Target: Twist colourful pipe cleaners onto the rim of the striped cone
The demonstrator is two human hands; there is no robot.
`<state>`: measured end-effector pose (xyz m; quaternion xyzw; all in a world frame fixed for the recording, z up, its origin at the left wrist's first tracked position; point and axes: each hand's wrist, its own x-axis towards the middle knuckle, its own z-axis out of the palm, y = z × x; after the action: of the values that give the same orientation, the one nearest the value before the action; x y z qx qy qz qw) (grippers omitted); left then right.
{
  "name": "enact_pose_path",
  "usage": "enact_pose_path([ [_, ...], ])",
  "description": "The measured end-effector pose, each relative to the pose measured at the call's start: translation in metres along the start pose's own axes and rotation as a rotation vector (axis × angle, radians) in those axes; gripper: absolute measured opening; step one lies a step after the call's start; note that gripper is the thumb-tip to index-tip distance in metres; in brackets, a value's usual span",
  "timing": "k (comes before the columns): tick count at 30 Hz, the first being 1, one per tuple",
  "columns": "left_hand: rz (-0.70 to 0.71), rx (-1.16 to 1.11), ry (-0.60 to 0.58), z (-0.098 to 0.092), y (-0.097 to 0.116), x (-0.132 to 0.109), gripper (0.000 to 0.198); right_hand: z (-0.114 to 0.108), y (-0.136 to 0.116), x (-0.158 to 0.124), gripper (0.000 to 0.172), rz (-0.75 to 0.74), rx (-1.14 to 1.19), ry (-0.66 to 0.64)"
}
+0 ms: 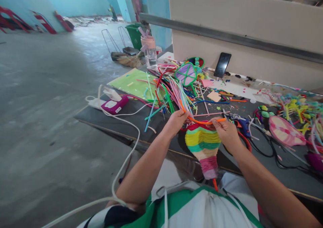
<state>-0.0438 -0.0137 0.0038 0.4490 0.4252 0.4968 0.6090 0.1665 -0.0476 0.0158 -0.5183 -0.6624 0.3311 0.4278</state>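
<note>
Pinched between my left hand (178, 122) and my right hand (225, 132) is an orange pipe cleaner (203, 122), stretched across with both ends poking past my fingers. Just under it hangs a fan-shaped piece (204, 143) wrapped in bands of red, yellow, teal, cream and pink, with an orange stem at its narrow bottom. Its wide top edge lies against the pipe cleaner, close to my fingertips; whether my fingers also grip it is hidden. A bundle of pink, white and green pipe cleaners (180, 91) lies beyond my left hand.
On the dark table (93, 117) are a purple power strip (114, 104) with white cables, a water bottle (150, 53), and a green sheet (131, 83). A phone (222, 65) leans at the back. To the right lie a blue glue gun (244, 125) and a pink woven piece (286, 130).
</note>
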Motion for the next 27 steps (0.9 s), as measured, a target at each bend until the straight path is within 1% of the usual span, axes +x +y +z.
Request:
enact_pose_path([
  [6,-0.064,-0.038,0.054,-0.005,0.004,0.0,0.021,-0.01,0.006,-0.008,0.029,0.003,-0.009,0.041],
  [12,-0.069,-0.017,0.036,-0.008,0.005,-0.003,0.023,-0.014,0.014,-0.018,0.027,0.042,0.037,0.081],
  [16,-0.131,-0.052,0.107,-0.009,0.001,-0.004,0.023,-0.013,0.017,-0.023,0.026,0.085,0.135,0.152],
  [18,-0.155,-0.105,0.084,-0.008,0.0,-0.006,0.023,-0.013,0.015,-0.023,0.027,0.098,0.169,0.188],
  [21,-0.15,-0.259,0.01,-0.006,-0.001,-0.01,0.021,-0.013,0.005,-0.018,0.025,0.03,0.203,0.202],
  [24,-0.141,-0.407,-0.048,-0.003,-0.001,-0.014,0.023,-0.008,-0.007,-0.009,0.027,-0.033,0.316,0.143],
  [27,-0.138,-0.537,-0.129,0.0,-0.003,-0.015,0.025,0.002,-0.015,0.002,0.029,-0.023,0.52,0.093],
])
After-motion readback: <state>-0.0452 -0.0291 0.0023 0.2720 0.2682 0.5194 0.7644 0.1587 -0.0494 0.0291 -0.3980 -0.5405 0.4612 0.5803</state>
